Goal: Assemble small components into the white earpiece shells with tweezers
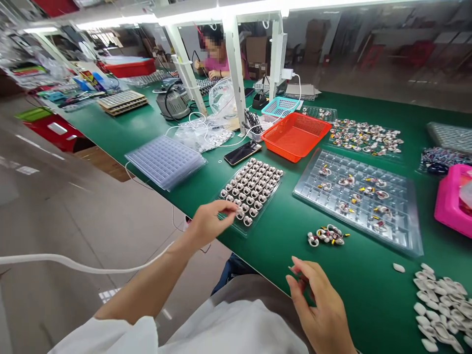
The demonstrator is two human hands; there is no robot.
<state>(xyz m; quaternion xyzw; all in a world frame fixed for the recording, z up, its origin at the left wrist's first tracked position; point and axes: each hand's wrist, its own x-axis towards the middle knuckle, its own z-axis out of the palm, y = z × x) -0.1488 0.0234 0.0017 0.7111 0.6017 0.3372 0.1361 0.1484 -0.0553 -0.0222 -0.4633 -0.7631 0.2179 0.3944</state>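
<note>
My left hand (211, 223) reaches over the near left corner of a clear tray (272, 200). Thumb and forefinger are pinched together at one of the small white ring-shaped parts (248, 221), which stand there in rows. The fingertips cover most of that part. My right hand (319, 302) hovers at the table's front edge with fingers curled and a gap between thumb and forefinger; nothing shows in it. Beyond it lies a small pile of white parts with yellow and red bits (330, 235). A larger clear tray (400, 231) holds several similar pieces.
White shells (438, 300) are heaped at the right. Behind stand a red basket (295, 135), a blue basket (282, 105) and a phone (242, 153). Stacked clear trays (165, 160) lie left, a pink bin (455, 201) far right. A co-worker (221, 59) sits opposite, beyond white posts (235, 69).
</note>
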